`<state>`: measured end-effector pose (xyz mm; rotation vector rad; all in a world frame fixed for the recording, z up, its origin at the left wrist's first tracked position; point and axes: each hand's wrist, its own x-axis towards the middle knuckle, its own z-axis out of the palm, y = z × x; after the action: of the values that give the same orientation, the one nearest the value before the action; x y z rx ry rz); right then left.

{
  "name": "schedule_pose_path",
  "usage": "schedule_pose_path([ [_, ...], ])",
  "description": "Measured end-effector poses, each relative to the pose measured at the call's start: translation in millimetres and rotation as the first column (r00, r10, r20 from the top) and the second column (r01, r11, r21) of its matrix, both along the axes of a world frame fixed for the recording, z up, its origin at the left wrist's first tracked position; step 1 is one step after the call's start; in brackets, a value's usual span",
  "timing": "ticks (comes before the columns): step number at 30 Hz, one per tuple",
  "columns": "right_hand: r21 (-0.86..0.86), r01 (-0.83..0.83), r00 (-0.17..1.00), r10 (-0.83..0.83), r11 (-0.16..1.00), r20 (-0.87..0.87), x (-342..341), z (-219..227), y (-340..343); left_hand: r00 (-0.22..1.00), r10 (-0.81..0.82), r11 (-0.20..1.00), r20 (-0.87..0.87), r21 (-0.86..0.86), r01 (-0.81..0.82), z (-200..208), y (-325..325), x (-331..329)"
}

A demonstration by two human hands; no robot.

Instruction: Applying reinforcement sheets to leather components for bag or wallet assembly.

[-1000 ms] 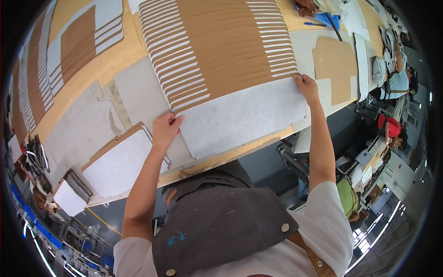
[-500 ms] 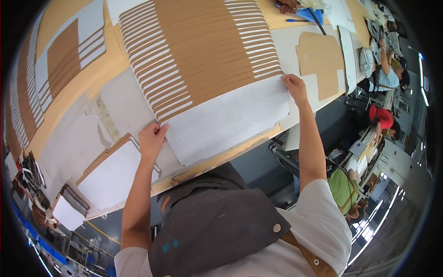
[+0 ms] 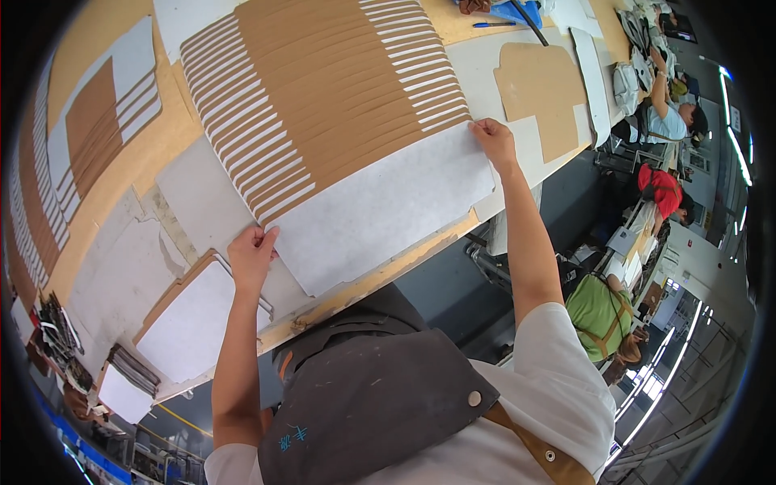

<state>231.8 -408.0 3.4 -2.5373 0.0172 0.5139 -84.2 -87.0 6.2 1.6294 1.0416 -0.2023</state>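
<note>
A fanned row of overlapping flat panels (image 3: 323, 89), brown in the middle with white strips at both sides, covers the table in front of me. The nearest panel (image 3: 380, 210) shows a wide white face. My left hand (image 3: 252, 252) pinches the left edge of this row, thumb and fingers closed at the nearest panel's corner. At the opposite edge, my right hand (image 3: 494, 144) grips the nearest panel's right corner, fingers closed. Both arms are stretched forward, and the panels lie flat.
Left of my left hand lies a stack of white panels (image 3: 190, 323), beside a smaller stack (image 3: 125, 392). More fanned panels (image 3: 93, 109) are at the far left. A tan cut-out template (image 3: 540, 93) and a blue pen (image 3: 493, 24) lie to the right. Several people work beyond the table's right edge.
The view has shifted a little, so the panels and both hands appear slightly further left. Both hands keep their hold on the nearest panel's corners.
</note>
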Motion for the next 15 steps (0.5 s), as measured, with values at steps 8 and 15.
schedule_pose_path([
  [8, -0.165, -0.07, 0.976, 0.102, 0.984, 0.192, -7.0, -1.2, 10.4, 1.0, 0.029, 0.999, -0.008, -0.02, -0.029, -0.2, -1.3, 1.2],
  [15, -0.108, -0.075, 0.925, 0.11, 0.991, 0.365, -21.6, -15.5, 14.0, 1.0, 0.019, 1.0, -0.005, -0.015, -0.019, 1.5, -0.7, 1.5],
])
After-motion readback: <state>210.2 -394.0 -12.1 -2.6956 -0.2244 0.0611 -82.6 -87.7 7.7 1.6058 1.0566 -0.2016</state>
